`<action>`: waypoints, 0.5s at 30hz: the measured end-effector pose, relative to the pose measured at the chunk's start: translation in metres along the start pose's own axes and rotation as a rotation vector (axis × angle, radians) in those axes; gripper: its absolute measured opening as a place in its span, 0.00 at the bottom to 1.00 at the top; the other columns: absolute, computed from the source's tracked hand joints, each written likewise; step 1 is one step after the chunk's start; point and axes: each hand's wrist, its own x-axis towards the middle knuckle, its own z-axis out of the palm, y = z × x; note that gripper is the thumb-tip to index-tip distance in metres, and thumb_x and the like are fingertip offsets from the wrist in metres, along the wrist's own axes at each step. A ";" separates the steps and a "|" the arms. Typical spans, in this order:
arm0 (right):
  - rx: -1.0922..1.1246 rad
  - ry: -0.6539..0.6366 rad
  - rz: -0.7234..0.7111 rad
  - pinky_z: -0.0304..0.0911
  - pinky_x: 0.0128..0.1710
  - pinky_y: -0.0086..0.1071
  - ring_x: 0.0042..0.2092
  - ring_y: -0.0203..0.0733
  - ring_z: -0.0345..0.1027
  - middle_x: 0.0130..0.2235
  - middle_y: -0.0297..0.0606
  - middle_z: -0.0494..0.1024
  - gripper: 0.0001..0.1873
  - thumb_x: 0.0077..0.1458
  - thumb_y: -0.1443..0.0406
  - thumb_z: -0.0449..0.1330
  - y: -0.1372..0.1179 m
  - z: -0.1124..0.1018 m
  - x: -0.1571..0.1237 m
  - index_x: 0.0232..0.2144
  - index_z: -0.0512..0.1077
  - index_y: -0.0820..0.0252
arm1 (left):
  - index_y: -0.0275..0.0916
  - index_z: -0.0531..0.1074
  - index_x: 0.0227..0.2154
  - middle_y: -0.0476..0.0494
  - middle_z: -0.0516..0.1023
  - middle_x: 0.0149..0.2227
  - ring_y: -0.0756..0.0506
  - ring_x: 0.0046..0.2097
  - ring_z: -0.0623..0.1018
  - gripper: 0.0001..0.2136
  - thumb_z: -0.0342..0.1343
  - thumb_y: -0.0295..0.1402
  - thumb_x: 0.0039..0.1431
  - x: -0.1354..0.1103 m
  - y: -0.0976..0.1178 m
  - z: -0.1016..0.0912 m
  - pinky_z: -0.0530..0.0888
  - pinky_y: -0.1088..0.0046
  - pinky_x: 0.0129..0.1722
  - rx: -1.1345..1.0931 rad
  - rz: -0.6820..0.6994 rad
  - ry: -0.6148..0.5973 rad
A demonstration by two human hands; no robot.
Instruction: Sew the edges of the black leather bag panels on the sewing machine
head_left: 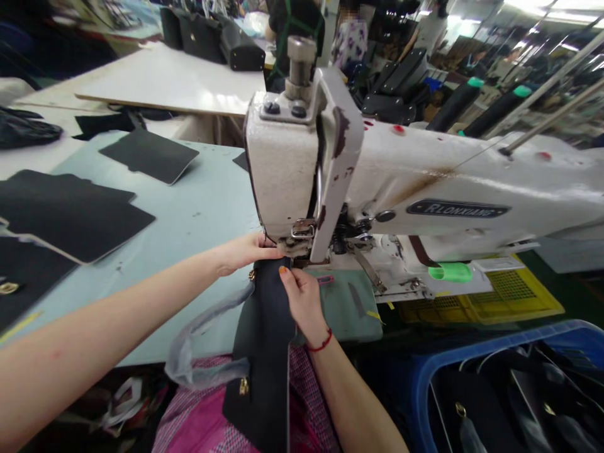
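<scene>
A white industrial sewing machine [377, 176] stands in front of me. A black bag piece [267, 340] with gold fittings hangs from under its needle head down over my lap. My left hand [245, 250] rests on the far left edge of the piece right at the presser foot, fingers curled on it. My right hand [299, 299] pinches the piece's right edge just below the needle; a red string circles that wrist. A clear plastic wrap [198, 343] trails off the piece to the left.
Black cut panels [75, 217] lie on the pale blue table [198, 207] at left. A blue crate [495, 390] of black bags sits at lower right, a yellow crate [500, 296] behind it. A green thread spool [450, 272] lies under the machine arm. People work at the back.
</scene>
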 end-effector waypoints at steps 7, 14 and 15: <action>0.083 -0.214 0.099 0.43 0.22 0.26 0.25 0.31 0.47 0.21 0.29 0.55 0.22 0.57 0.52 0.55 -0.014 -0.027 0.011 0.19 0.58 0.59 | 0.37 0.81 0.34 0.40 0.82 0.37 0.38 0.43 0.78 0.15 0.68 0.42 0.46 -0.005 -0.016 -0.001 0.75 0.64 0.46 0.230 0.105 0.164; 0.150 -0.410 0.195 0.53 0.25 0.24 0.28 0.32 0.59 0.25 0.31 0.68 0.17 0.54 0.54 0.62 -0.020 -0.051 -0.032 0.26 0.70 0.62 | 0.39 0.64 0.61 0.35 0.62 0.65 0.36 0.66 0.61 0.28 0.53 0.47 0.60 -0.062 -0.098 -0.014 0.60 0.54 0.64 0.613 0.393 0.551; 0.161 -0.375 0.204 0.54 0.26 0.24 0.28 0.33 0.61 0.26 0.32 0.70 0.17 0.54 0.54 0.62 -0.016 -0.048 -0.041 0.27 0.70 0.63 | 0.38 0.61 0.63 0.34 0.60 0.65 0.35 0.65 0.63 0.30 0.53 0.47 0.60 -0.073 -0.112 -0.011 0.64 0.54 0.62 0.556 0.322 0.520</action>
